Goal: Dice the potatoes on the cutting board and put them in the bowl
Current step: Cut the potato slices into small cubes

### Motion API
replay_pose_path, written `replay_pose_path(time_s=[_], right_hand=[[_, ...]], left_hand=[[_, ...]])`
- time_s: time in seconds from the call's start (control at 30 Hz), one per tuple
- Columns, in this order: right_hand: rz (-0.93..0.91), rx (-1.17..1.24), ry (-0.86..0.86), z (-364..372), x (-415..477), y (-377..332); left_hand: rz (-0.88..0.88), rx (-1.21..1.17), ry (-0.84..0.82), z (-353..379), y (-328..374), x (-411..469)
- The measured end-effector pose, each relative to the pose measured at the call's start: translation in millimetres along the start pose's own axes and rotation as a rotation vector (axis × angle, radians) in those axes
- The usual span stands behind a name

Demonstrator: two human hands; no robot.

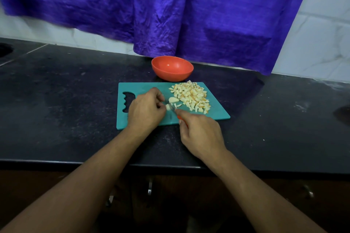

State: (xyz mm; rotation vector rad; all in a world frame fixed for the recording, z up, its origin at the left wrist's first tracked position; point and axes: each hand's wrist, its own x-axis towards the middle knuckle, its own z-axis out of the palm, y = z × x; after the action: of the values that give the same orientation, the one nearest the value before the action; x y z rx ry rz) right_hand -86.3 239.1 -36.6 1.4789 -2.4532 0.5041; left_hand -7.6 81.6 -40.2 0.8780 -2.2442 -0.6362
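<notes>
A teal cutting board (216,113) lies on the black counter. A heap of diced potato (191,96) covers its right half. A larger uncut potato piece (173,99) lies beside the heap. My left hand (145,109) pinches a small potato piece (168,107) with curled fingers near the board's middle. My right hand (200,134) grips a knife by its orange handle (180,118); the blade (171,107) rests against that small piece. An orange bowl (172,68) stands just behind the board with nothing in it.
The black stone counter (66,109) stretches left and right of the board. A purple cloth (170,9) hangs over the white tiled wall down to the counter behind the bowl. Cabinet handles (150,187) show under the counter's front edge.
</notes>
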Motion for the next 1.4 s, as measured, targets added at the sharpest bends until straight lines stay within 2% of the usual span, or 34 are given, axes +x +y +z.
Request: replay_pose_path(time_s=[0.17, 0.47, 0.67, 1.23, 1.33, 1.4], right_hand=[[0.034, 0.061, 0.056, -4, -3, 0], [-0.023, -0.037, -0.043, -4, 0, -3], [0.115, 0.097, 0.067, -7, -10, 4], [0.012, 0.012, -0.005, -1, -5, 2], [0.073, 0.069, 0.015, -2, -7, 6], [0.168, 0.242, 0.077, -1, -6, 13]], left_hand=[[-0.002, 0.007, 0.000, 0, 1, 0], [-0.002, -0.015, 0.004, -1, 3, -2], [-0.010, -0.019, 0.015, -2, 1, -2], [-0.004, -0.015, 0.014, -1, -1, -2], [-0.003, -0.002, 0.001, -1, -1, -2], [-0.004, 0.021, -0.026, -1, -1, 0]])
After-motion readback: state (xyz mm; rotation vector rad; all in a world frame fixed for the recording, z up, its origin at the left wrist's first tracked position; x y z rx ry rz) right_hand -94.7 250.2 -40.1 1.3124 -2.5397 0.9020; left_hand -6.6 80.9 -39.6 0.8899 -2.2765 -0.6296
